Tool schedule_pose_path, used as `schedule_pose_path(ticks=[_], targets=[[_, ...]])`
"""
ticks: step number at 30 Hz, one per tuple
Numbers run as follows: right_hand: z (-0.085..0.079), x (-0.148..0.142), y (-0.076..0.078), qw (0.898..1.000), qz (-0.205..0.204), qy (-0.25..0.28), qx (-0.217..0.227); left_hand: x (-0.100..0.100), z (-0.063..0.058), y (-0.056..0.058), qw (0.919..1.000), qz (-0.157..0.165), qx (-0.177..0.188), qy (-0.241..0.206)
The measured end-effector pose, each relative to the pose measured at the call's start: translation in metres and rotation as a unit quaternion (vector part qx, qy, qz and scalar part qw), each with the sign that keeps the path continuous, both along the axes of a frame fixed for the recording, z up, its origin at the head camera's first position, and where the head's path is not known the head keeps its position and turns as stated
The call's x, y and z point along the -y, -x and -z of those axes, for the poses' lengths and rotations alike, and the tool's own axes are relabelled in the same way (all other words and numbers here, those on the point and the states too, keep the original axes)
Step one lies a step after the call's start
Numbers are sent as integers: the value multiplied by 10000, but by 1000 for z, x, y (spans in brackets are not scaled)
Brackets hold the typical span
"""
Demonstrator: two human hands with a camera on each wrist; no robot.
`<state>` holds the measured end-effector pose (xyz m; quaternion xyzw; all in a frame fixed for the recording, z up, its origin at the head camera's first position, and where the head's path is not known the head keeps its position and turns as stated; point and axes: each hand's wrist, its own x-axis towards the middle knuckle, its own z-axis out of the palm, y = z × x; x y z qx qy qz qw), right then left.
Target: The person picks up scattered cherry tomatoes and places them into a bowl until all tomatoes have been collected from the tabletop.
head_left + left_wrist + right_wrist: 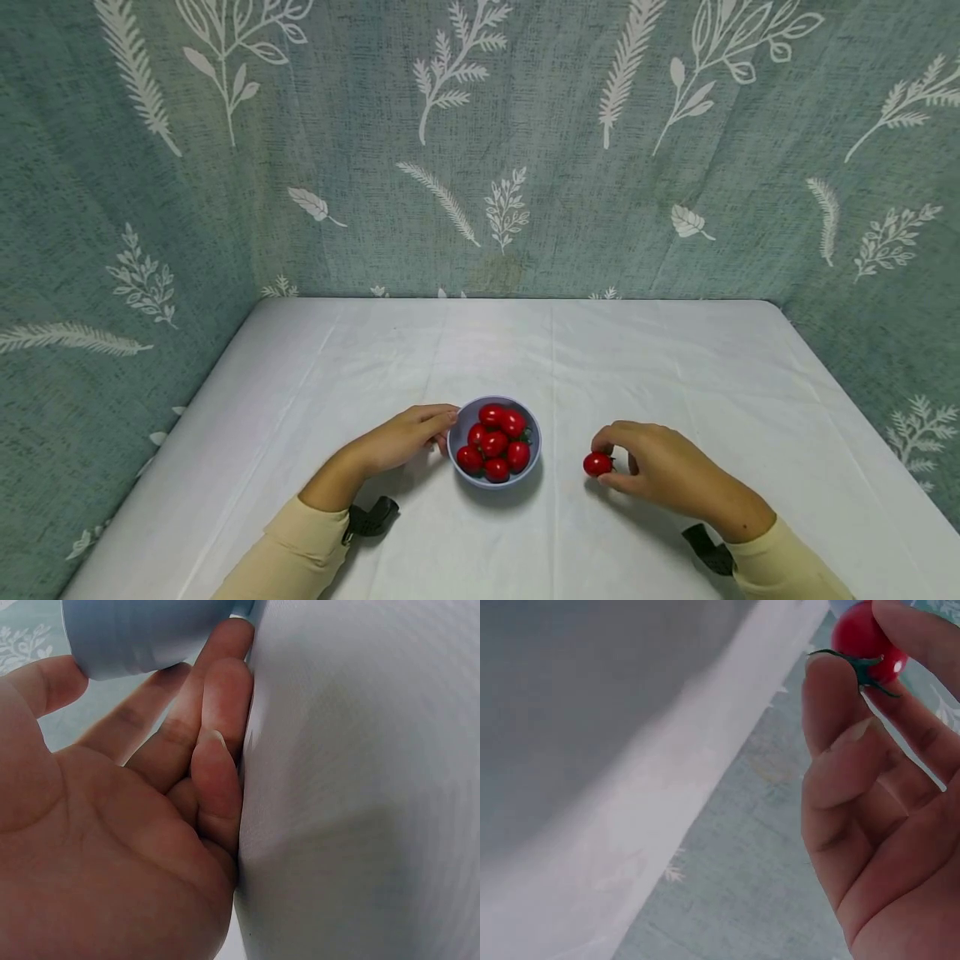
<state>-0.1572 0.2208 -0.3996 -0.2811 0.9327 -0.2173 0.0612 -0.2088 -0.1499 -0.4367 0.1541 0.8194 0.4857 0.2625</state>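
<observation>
My left hand point(408, 437) holds the left side of a small blue-lavender bowl point(486, 484). In the left wrist view, the thumb touches the bowl's point(142, 637) rim while the other fingers reach along its side and base, close to the white cloth. Several red cherry tomatoes point(493, 443) fill the bowl. To the right of it, my right hand point(663, 467) pinches one cherry tomato point(597, 464) between thumb and fingertips. A green calyx shows on this tomato point(862, 637) in the right wrist view. Whether it touches the cloth, I cannot tell.
White cloth covers the table point(510, 350). A green fabric backdrop point(555, 225) with white leaf prints stands behind and along both sides. Black wrist straps point(372, 517) show by the sleeves.
</observation>
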Motion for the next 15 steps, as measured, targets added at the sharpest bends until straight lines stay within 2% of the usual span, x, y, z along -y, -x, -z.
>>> schedule_pose_path(ticks=[9, 15], targets=[[-9, 13, 1, 9972, -216, 402, -592, 1, 1, 0, 10000, 4, 43, -30], [-17, 32, -10, 9954, -261, 556, -734, 10, -2, -5, 9999, 148, 60, -44]])
